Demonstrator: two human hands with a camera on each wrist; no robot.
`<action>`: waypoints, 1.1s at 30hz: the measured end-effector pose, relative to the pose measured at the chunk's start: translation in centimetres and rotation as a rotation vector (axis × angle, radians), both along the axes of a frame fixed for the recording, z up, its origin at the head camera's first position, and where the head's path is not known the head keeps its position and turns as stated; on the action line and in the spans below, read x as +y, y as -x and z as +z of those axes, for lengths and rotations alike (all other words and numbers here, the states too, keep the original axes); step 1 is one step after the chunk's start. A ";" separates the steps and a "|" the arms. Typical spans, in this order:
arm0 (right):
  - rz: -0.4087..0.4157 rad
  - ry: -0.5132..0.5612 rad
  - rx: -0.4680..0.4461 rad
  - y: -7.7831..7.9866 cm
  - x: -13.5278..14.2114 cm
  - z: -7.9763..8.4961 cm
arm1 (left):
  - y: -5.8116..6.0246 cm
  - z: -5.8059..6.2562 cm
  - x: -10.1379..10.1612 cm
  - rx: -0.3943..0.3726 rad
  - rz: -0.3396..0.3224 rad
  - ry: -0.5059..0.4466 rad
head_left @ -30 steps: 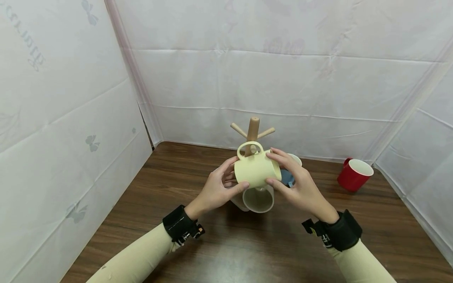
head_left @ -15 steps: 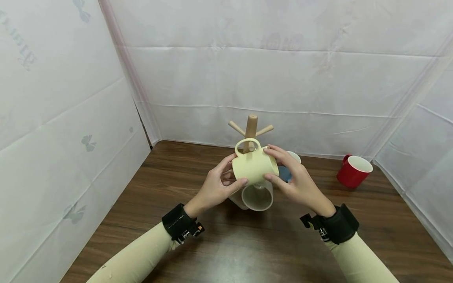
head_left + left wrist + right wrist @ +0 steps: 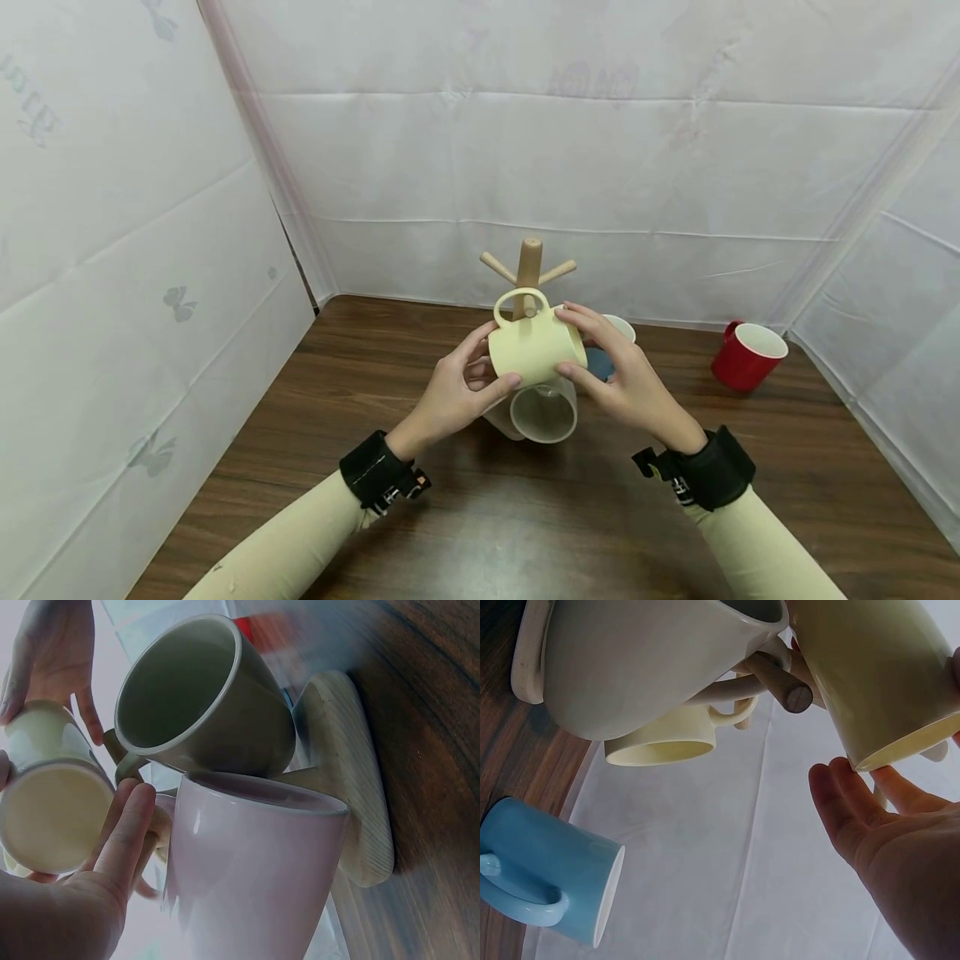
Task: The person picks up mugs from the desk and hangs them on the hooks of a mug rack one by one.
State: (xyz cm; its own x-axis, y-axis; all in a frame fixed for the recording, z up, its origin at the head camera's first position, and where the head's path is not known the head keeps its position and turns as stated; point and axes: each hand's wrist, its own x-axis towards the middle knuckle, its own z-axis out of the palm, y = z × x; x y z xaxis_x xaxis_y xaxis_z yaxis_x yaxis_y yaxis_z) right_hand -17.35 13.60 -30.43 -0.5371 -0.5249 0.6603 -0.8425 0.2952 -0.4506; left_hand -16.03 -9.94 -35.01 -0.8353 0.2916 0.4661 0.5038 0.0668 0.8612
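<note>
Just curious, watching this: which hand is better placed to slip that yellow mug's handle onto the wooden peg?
Probably the right hand: its fingers grip the yellow mug near the handle, beside the peg. The left hand holds the base end.

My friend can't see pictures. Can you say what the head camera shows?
Two hands, left hand and right hand, hold a pale yellow mug by a wooden mug tree. Other mugs hang below, and a red mug sits on the brown table.

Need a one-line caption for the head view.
Both hands hold a yellow mug at the wooden mug tree.
</note>
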 end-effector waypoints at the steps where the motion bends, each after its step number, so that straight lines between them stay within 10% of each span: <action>1: -0.002 0.001 -0.002 0.0 0.0 0.0 | 0.0 0.0 0.0 0.000 0.002 0.002; 33: -0.003 0.061 -0.024 0.0 0.0 -0.7 | 0.1 -0.4 -0.8 0.004 -0.038 -0.016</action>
